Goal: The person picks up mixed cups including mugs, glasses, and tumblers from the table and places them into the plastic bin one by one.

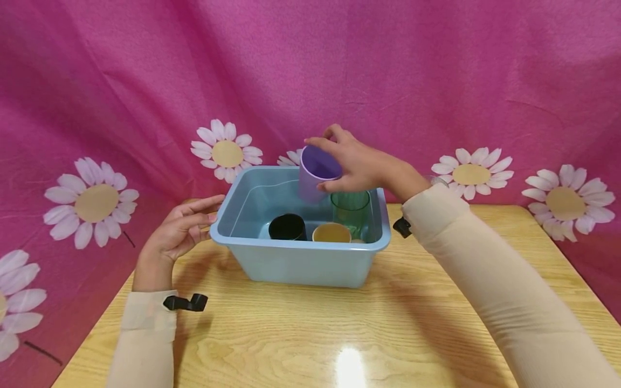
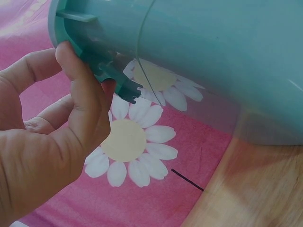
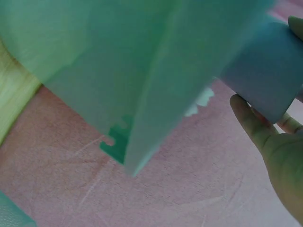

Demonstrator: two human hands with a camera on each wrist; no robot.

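Note:
A purple cup (image 1: 312,186) is gripped by my right hand (image 1: 361,161), its mouth tilted toward the near right, above the back of a light blue plastic bin (image 1: 301,264). In the right wrist view the cup (image 3: 265,71) looks grey-blue, with thumb and fingers around it. My left hand (image 1: 181,229) holds the bin's left rim. The left wrist view shows its fingertips (image 2: 66,49) curled at the rim's edge. Inside the bin are a black cup (image 1: 287,227), a yellow cup (image 1: 332,233) and a green see-through cup (image 1: 350,207). Their lower parts are largely hidden by the front wall.
The bin stands on a light wooden table (image 1: 271,334). A pink cloth (image 1: 388,64) with white daisies hangs behind and at the sides. Behind the right wrist, a clear rounded edge (image 1: 436,180) of something shows, mostly hidden.

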